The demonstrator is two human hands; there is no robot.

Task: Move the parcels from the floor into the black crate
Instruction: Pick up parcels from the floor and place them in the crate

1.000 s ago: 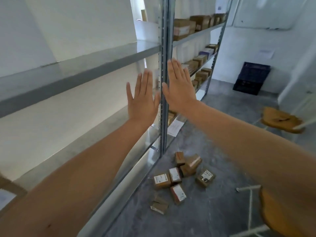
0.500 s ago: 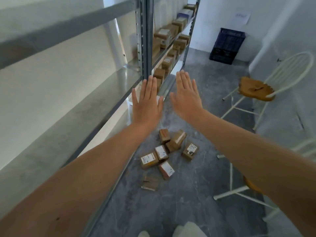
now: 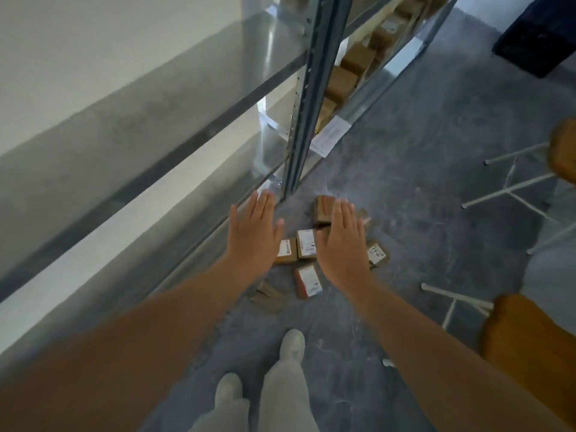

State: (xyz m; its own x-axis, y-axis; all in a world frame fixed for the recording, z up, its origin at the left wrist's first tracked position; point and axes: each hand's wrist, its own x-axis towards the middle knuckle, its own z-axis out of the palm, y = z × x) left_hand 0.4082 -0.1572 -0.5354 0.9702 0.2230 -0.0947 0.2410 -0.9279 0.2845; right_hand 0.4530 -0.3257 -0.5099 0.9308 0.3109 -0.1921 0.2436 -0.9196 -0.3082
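Observation:
Several small brown cardboard parcels (image 3: pixel 307 244) with white labels lie in a loose cluster on the grey floor beside the shelf post. My left hand (image 3: pixel 254 238) and my right hand (image 3: pixel 341 244) are stretched out flat above them, fingers together, palms down, holding nothing. The hands cover part of the cluster. One parcel (image 3: pixel 308 280) lies nearest my feet, another (image 3: pixel 377 254) to the right of my right hand. The black crate (image 3: pixel 536 42) stands far off at the top right, against the wall.
A metal shelving unit (image 3: pixel 299 98) runs along the left, its lower shelves holding more brown boxes (image 3: pixel 343 82). White-legged chairs with orange seats (image 3: pixel 526 335) stand on the right. My feet in pale shoes (image 3: pixel 291 347) are at the bottom, on the grey floor.
The view has tilted down from the shelves to the floor. Both hands have dropped with it and now hover over the parcels; my feet have come into view.

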